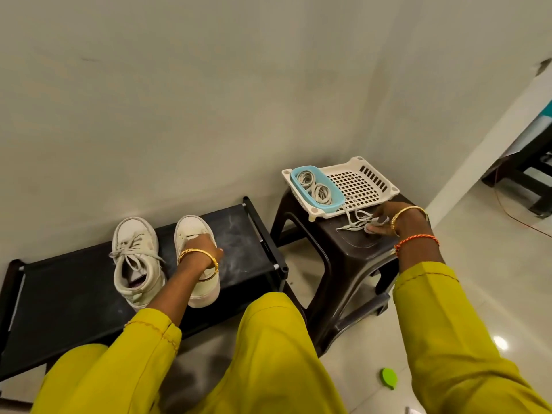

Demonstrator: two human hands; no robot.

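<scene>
Reading left to right. A laced sneaker [136, 258] is standing on the black shoe rack [245, 231] at centre left of the frame. Just right of it I am seeing the unlaced sneaker [194, 231], its long axis running from the lower frame up toward the wall, toe pointing away from me. My left hand [206, 249] is curling over its upper and holding it down; most of the fingers are hidden behind the wrist.

Across the gap, at centre right, the dark stool [343, 249] is carrying a white tray [373, 180] with a blue basket [298, 174] of coiled laces [321, 192]. In front of the tray the loose lace [355, 221] is lying on the stool top, trailing leftward. My right hand [388, 218] is pinching its right end between fingertips and thumb.

Finding: the lace is lying well apart from the unlaced sneaker, to its right and slightly higher in the frame. I am judging that the lace must travel leftward across the gap, carried by the hand already on it.
</scene>
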